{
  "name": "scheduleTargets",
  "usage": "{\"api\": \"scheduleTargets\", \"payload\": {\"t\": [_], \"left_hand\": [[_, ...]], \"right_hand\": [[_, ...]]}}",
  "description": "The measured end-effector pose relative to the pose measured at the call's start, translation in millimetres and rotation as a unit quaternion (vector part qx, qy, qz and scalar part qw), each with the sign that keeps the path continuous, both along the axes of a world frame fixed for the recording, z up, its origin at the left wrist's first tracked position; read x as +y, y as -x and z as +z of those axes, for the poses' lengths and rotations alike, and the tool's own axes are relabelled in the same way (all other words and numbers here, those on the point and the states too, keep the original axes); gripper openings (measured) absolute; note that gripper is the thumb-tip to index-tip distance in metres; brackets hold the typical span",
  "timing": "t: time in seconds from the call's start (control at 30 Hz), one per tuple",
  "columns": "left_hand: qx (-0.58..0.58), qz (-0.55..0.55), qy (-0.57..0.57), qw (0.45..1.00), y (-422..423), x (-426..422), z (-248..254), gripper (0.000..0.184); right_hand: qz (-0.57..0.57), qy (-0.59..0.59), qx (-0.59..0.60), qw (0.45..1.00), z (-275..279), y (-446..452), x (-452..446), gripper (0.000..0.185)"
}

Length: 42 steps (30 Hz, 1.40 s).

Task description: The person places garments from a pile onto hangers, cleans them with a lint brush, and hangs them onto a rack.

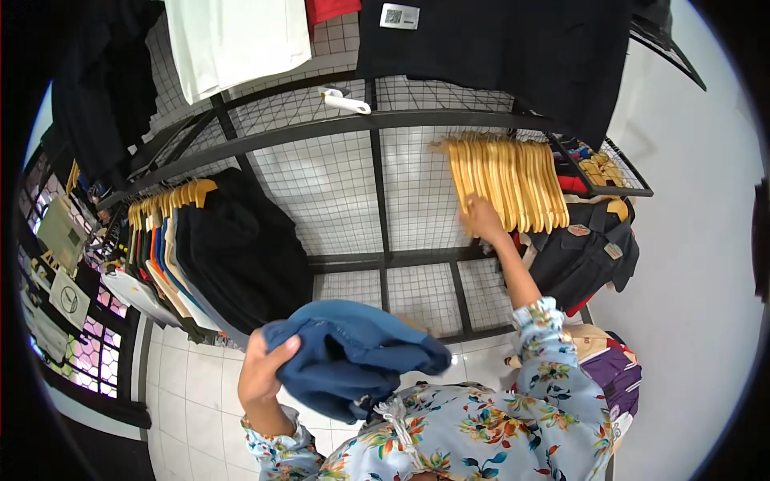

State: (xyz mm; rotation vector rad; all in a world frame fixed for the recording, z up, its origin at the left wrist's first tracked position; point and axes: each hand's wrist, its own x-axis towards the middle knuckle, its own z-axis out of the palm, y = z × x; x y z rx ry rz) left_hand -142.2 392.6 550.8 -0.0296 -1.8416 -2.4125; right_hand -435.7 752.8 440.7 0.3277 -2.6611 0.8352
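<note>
Low in front of the body, the left hand [269,370] has the blue garment [345,365] clamped, thumb over the bunched cloth — probably so that one hand can carry its loose folds. Up at the rack, the right hand [485,220] reaches the end of the row of wooden hangers [513,184], fingers at the outermost one's lower part; whether they've closed on it, can't tell. That end hanger is likely the easiest to get at, the others packed tight behind it. Over on the left, dark clothes [241,240] hang side by side, presumably for easy browsing — and the blue garment sits well below the hangers, apart from them.
</note>
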Motion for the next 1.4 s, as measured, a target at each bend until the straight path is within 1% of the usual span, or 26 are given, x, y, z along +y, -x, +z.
{"api": "scheduleTargets", "payload": {"t": [0.03, 0.1, 0.13, 0.23, 0.27, 0.37, 0.4, 0.5, 0.67, 0.77, 0.83, 0.87, 0.9, 0.93, 0.97, 1.0, 1.07, 1.1, 1.13, 1.2, 1.23, 1.33, 1.37, 1.4], "left_hand": [[-0.046, -0.041, 0.026, 0.998, 17, 1, 0, 0.020], [-0.063, -0.056, 0.031, 0.996, 46, -2, -8, 0.019], [-0.074, -0.072, 0.040, 0.994, 60, -6, -11, 0.017], [-0.078, -0.091, 0.052, 0.991, 100, -23, -4, 0.015], [-0.069, -0.092, 0.048, 0.992, 112, -29, -2, 0.015], [-0.066, -0.107, 0.049, 0.991, 142, -48, 2, 0.014], [-0.058, -0.112, 0.050, 0.991, 154, -54, 3, 0.014], [-0.043, -0.130, 0.057, 0.989, 187, -71, 3, 0.014], [-0.042, -0.146, 0.072, 0.986, 227, -100, -4, 0.014], [-0.047, -0.148, 0.072, 0.985, 245, -115, -7, 0.014], [-0.043, -0.144, 0.072, 0.986, 256, -126, -6, 0.014], [-0.047, -0.139, 0.070, 0.987, 259, -130, -6, 0.014], [-0.047, -0.131, 0.072, 0.988, 262, -135, -6, 0.014], [-0.047, -0.121, 0.074, 0.989, 265, -138, -6, 0.014], [-0.049, -0.112, 0.076, 0.990, 266, -143, -6, 0.014], [-0.060, -0.106, 0.077, 0.990, 269, -147, -7, 0.014], [-0.047, -0.128, 0.089, 0.987, 277, -154, -7, 0.014], [-0.037, -0.141, 0.093, 0.985, 281, -157, -7, 0.014], [-0.041, -0.137, 0.092, 0.985, 283, -161, -8, 0.014], [-0.045, -0.123, 0.081, 0.988, 288, -169, -8, 0.015], [-0.045, -0.114, 0.075, 0.990, 290, -172, -9, 0.015], [-0.044, -0.103, 0.080, 0.990, 294, -182, -12, 0.015], [-0.043, -0.103, 0.083, 0.990, 296, -184, -13, 0.015], [-0.044, -0.100, 0.084, 0.990, 298, -186, -13, 0.015]], "right_hand": [[0.001, -0.003, -0.007, 1.000, -2, 14, -9, 0.042], [-0.148, -0.073, 0.089, 0.982, -7, 42, -24, 0.037], [-0.148, -0.072, 0.087, 0.983, -11, 54, -27, 0.037], [-0.215, -0.156, 0.128, 0.955, -27, 85, -37, 0.033], [-0.219, -0.152, 0.122, 0.956, -32, 92, -39, 0.033], [-0.209, -0.140, 0.050, 0.967, -37, 99, -33, 0.029], [-0.218, -0.140, 0.049, 0.965, -36, 100, -32, 0.029], [-0.180, -0.078, 0.066, 0.978, -36, 92, -34, 0.026], [-0.188, -0.031, 0.075, 0.979, -26, 72, -46, 0.029], [-0.185, 0.025, 0.111, 0.976, -30, 55, -52, 0.035], [-0.166, -0.010, 0.207, 0.964, -51, 38, -53, 0.036], [-0.161, -0.009, 0.204, 0.966, -66, 27, -56, 0.036], [-0.128, 0.158, 0.095, 0.974, -83, 15, -59, 0.035], [-0.092, 0.318, -0.021, 0.943, -92, 13, -62, 0.035], [-0.086, 0.317, -0.031, 0.944, -96, 15, -65, 0.035], [-0.070, 0.379, -0.088, 0.918, -101, 16, -70, 0.036], [-0.042, 0.495, -0.197, 0.845, -109, 13, -82, 0.040], [-0.041, 0.495, -0.204, 0.844, -112, 11, -87, 0.040], [-0.031, 0.487, -0.186, 0.853, -107, 6, -97, 0.040], [-0.007, 0.470, -0.145, 0.871, -92, -2, -113, 0.040], [-0.002, 0.468, -0.148, 0.871, -81, -9, -117, 0.040], [0.029, 0.521, -0.094, 0.848, -50, -39, -131, 0.040], [0.033, 0.522, -0.096, 0.847, -49, -39, -134, 0.040], [0.038, 0.528, -0.128, 0.839, -49, -40, -137, 0.036]]}}
